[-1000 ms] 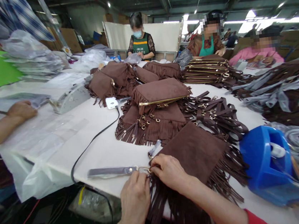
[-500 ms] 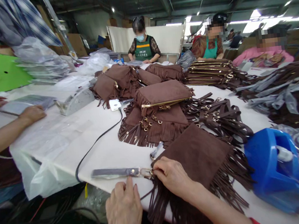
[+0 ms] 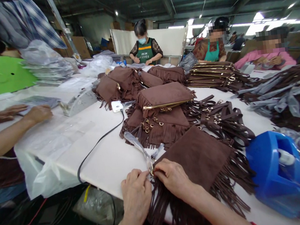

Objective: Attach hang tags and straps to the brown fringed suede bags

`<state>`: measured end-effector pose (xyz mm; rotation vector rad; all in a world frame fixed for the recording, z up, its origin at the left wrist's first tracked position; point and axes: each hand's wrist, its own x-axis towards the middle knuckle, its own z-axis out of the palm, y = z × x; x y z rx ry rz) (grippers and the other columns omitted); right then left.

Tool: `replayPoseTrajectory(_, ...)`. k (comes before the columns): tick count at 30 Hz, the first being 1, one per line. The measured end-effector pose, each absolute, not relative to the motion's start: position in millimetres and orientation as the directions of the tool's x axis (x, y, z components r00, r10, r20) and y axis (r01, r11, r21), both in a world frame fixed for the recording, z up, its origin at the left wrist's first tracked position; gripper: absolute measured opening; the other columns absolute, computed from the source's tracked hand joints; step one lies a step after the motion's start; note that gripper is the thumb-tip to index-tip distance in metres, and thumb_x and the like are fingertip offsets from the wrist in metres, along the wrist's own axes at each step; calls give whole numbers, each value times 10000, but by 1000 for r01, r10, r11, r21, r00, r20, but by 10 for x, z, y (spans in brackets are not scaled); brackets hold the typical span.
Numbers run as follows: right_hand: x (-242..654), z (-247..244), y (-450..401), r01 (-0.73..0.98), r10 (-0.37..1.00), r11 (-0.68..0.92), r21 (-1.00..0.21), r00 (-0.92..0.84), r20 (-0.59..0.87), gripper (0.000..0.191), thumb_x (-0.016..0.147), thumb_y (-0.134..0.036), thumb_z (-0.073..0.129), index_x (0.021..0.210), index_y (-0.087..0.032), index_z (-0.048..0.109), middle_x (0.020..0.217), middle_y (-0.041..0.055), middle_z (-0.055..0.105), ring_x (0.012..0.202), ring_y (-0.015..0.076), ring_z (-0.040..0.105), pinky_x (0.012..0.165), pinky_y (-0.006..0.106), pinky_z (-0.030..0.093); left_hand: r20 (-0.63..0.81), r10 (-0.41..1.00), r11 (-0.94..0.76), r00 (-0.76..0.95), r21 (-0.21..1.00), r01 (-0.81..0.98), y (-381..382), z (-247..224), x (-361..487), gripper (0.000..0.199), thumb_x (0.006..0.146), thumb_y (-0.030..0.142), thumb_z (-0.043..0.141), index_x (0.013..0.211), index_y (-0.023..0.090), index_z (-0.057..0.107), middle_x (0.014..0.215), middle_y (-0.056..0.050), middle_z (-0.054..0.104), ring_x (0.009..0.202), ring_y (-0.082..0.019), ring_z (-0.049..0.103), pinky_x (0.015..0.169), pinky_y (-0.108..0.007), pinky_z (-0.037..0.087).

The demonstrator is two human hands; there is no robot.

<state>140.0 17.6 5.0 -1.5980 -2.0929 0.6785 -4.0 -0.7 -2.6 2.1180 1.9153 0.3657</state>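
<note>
A brown fringed bag (image 3: 198,154) lies flat at the table's front edge, its fringe spread to the right and hanging over the near side. My right hand (image 3: 173,178) pinches its left corner, close to a gold-coloured metal clasp (image 3: 151,170). Bent in from the left, my left hand (image 3: 137,191) has its fingers closed at the same clasp, partly hiding it. From the clasp a strap in clear plastic wrap (image 3: 136,143) points up and away across the table. The exact hold of my left fingertips is hidden.
Several brown fringed bags (image 3: 164,94) are heaped ahead, beside loose brown straps (image 3: 221,117). A blue plastic dispenser (image 3: 268,175) stands at right. A black cord (image 3: 96,140) crosses the table (image 3: 101,165). A co-worker's hands (image 3: 36,114) are at left; other people sit opposite.
My left hand has moved right and up to the clasp. The wrapped strap has swung from lying leftward to pointing away from me. My right hand stays at the bag's corner.
</note>
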Motion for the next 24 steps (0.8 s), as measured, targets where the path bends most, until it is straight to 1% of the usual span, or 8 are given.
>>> replayPoseTrajectory(2, 1397, 45, 175, 760, 966, 225, -609, -254, 40, 117, 809, -188, 537, 780, -209, 648, 767, 4, 607, 714, 119, 567, 646, 197, 373, 16, 995, -96, 97, 394, 914, -17, -27, -24, 241, 824, 177, 397, 944, 233, 598, 897, -31, 567, 907, -203, 506, 767, -367, 343)
replayPoseTrajectory(5, 1397, 21, 174, 751, 967, 225, -621, -248, 50, 124, 809, -171, 533, 774, -209, 646, 759, 2, 600, 711, 119, 567, 647, 196, 377, 33, 994, -110, 106, 396, 912, -23, -37, 15, 167, 818, 204, 437, 869, 218, 595, 868, -28, 570, 898, -216, 503, 759, -372, 334)
replayPoseTrajectory(9, 1400, -4, 176, 744, 968, 222, -630, -243, 54, 133, 804, -153, 527, 762, -205, 642, 752, 4, 596, 707, 120, 565, 643, 198, 377, 36, 994, -108, 102, 359, 927, 6, -58, 83, 193, 835, 160, 393, 791, 184, 579, 832, -39, 579, 862, -217, 508, 746, -365, 337)
replayPoseTrajectory(13, 1401, 13, 178, 739, 969, 218, -638, -242, 51, 141, 797, -140, 525, 753, -200, 644, 755, 6, 604, 714, 120, 566, 652, 201, 377, 12, 994, -111, 113, 325, 939, 33, -62, 89, 230, 845, 136, 346, 804, 157, 571, 844, -65, 583, 846, -228, 509, 740, -367, 344)
replayPoseTrajectory(18, 1404, 60, 180, 744, 963, 232, -627, -267, 40, 121, 787, -144, 537, 763, -195, 644, 760, 9, 615, 726, 124, 565, 659, 206, 377, -42, 995, -67, 91, 393, 917, 28, -47, -3, 230, 844, 136, 322, 755, 159, 533, 802, -59, 567, 835, -223, 510, 749, -359, 353)
replayPoseTrajectory(21, 1418, 92, 175, 753, 958, 237, -614, -285, 21, 108, 782, -152, 547, 787, -197, 646, 779, 12, 621, 744, 131, 570, 668, 209, 384, -45, 996, -55, 83, 432, 900, 25, -38, -60, 224, 838, 159, 314, 734, 170, 513, 771, -54, 560, 802, -218, 518, 739, -359, 360)
replayPoseTrajectory(24, 1449, 131, 149, 763, 957, 238, -601, -291, 11, 110, 786, -157, 546, 818, -204, 641, 802, 14, 613, 758, 135, 573, 676, 209, 393, -65, 998, 11, 27, 534, 846, 7, -27, -129, 214, 821, 198, 301, 695, 190, 474, 734, -47, 548, 768, -210, 521, 714, -349, 370)
